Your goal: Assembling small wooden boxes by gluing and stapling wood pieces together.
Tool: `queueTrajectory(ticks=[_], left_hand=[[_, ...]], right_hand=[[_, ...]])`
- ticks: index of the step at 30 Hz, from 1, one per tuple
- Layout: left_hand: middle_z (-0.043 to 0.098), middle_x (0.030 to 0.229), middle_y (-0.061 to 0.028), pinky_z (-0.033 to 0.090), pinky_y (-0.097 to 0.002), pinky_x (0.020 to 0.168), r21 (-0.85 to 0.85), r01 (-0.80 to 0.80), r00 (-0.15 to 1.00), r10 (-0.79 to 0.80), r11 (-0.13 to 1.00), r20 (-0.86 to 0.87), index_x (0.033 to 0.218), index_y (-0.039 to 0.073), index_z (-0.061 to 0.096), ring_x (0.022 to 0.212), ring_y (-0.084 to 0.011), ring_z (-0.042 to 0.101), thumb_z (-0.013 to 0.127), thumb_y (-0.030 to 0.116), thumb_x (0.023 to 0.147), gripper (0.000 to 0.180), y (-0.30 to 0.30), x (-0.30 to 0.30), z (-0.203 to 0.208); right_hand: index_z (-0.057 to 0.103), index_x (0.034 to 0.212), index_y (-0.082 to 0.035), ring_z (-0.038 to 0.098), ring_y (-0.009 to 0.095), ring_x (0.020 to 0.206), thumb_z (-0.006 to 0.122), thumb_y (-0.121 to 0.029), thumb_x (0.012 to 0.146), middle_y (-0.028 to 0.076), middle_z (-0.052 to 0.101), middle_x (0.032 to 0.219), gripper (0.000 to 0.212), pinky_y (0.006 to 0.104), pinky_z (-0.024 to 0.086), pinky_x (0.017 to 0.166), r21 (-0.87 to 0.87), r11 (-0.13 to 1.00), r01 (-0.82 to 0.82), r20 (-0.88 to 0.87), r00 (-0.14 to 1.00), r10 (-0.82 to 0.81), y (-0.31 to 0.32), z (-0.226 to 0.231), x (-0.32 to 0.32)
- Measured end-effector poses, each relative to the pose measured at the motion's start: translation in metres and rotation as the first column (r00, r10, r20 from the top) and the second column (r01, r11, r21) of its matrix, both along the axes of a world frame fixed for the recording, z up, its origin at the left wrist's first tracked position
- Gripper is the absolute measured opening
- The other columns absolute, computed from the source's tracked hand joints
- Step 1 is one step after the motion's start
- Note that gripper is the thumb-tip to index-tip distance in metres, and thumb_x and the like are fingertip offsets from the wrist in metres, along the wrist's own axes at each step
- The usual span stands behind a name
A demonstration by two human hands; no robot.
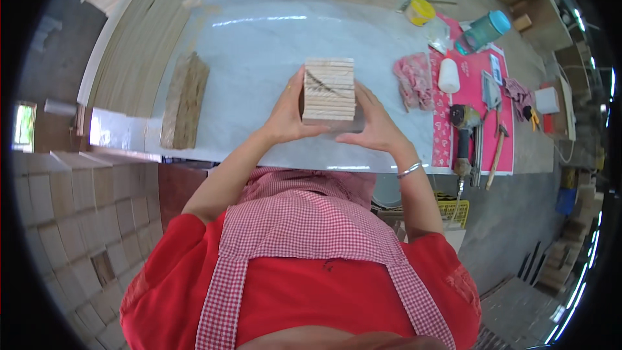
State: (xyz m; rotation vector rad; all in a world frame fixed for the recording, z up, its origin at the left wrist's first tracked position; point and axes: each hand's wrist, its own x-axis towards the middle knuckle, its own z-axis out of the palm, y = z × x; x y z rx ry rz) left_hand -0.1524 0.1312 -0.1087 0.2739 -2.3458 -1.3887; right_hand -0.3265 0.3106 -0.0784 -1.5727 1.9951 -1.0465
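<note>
"Pale, thin wooden slats [329,100], stacked blockwise: where are they held?"
"Left of the pink printed sheet [472,68], clasped at opposite sides by left hand [285,116] and right hand [382,129]."
"Which step?"
"Squaring, seemingly; even pressure is probably called for next. Straight layers are crossed by a dark diagonal mark [322,83]."

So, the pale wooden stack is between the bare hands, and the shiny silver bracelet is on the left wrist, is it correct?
Wrong wrist: the head view shows the shiny silver bracelet on the right wrist. The pale wooden stack is between the left hand and right hand.
</note>
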Motion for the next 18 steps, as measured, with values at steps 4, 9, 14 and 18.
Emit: queueTrajectory(ticks=[4, 9, 14, 18], left_hand=[[0.038, 0.146, -0.0218, 0.030, -0.0426, 0.114, 0.055, -0.022, 1.000, 0.021, 0.998, 0.021, 0.151, -0.001, 0.017, 0.136, -0.0355, 0.039, 0.090, 0.032, 0.059, 0.122, -0.001, -0.004, 0.000], [0.054, 0.134, -0.0153, 0.034, -0.0409, 0.111, 0.697, -0.159, 0.971, -0.015, 0.699, 0.237, 0.145, 0.000, 0.037, 0.126, -0.0284, 0.051, 0.083, 0.042, 0.070, 0.097, -0.013, -0.038, 0.044], [0.061, 0.124, -0.0109, 0.041, -0.0383, 0.102, 0.851, -0.126, 0.985, -0.037, 0.509, 0.168, 0.136, 0.003, 0.050, 0.117, -0.0239, 0.056, 0.074, 0.056, 0.077, 0.083, -0.067, -0.106, 0.057], [0.059, 0.127, -0.0121, 0.045, -0.0392, 0.096, 0.664, -0.206, 0.905, -0.119, 0.718, 0.409, 0.137, 0.004, 0.051, 0.115, -0.0250, 0.057, 0.067, 0.066, 0.078, 0.087, -0.099, -0.143, 0.084]], right_hand=[[0.047, 0.135, 0.001, 0.044, 0.039, 0.132, 0.082, -0.028, 0.072, 0.022, 0.048, 0.140, 0.078, 0.0432, 0.035, 0.110, -0.159, 0.947, 0.278, -0.176, 0.936, -0.304, 0.033, -0.010, -0.058], [0.053, 0.129, 0.001, 0.052, 0.041, 0.118, 0.076, -0.024, 0.079, 0.025, 0.053, 0.130, 0.060, 0.0483, 0.041, 0.101, -0.356, 0.711, 0.606, -0.409, 0.583, -0.702, 0.070, -0.017, -0.144], [0.053, 0.129, 0.000, 0.053, 0.042, 0.117, 0.076, -0.034, 0.078, 0.025, 0.053, 0.131, 0.065, 0.0507, 0.043, 0.099, -0.146, 0.570, 0.809, -0.585, 0.394, -0.709, 0.060, -0.020, -0.167], [0.053, 0.130, -0.001, 0.054, 0.043, 0.115, 0.075, -0.040, 0.078, 0.025, 0.054, 0.130, 0.068, 0.0511, 0.045, 0.096, -0.019, 0.507, 0.862, -0.603, 0.394, -0.694, 0.050, -0.021, -0.179]])
